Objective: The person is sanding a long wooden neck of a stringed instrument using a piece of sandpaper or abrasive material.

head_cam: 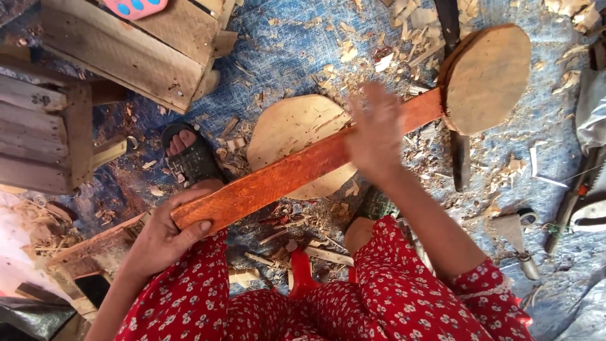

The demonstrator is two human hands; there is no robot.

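A long reddish-orange wooden board (297,170) runs slantwise across the view, from low on the left up to the right, above the lap of a person in red flowered clothing (379,297). The left hand (165,235) grips the board's near end: the fingers curl under it and the thumb (192,228) presses flat along its lower edge, so this hand is closed firmly on the wood. The right hand (377,131) lies over the board's upper face about two-thirds of the way along, fingers spread and mostly straight; it is blurred, so whether the palm presses the wood or only hovers just above it is hard to say, though it looks open rather than grasping.

At the board's far end sits a round wooden disc (489,77), touching the board (seemingly joined to it, though the joint itself is hidden). A second, paler wooden disc (290,129) lies on the blue ground sheet (297,44) beneath the middle of the board. Wood shavings (404,25) litter the sheet. A foot in a black sandal (189,158) rests just left of the pale disc. A wooden crate (132,50) stands at upper left, and tools, among them a saw handle (590,208), lie at the right edge.
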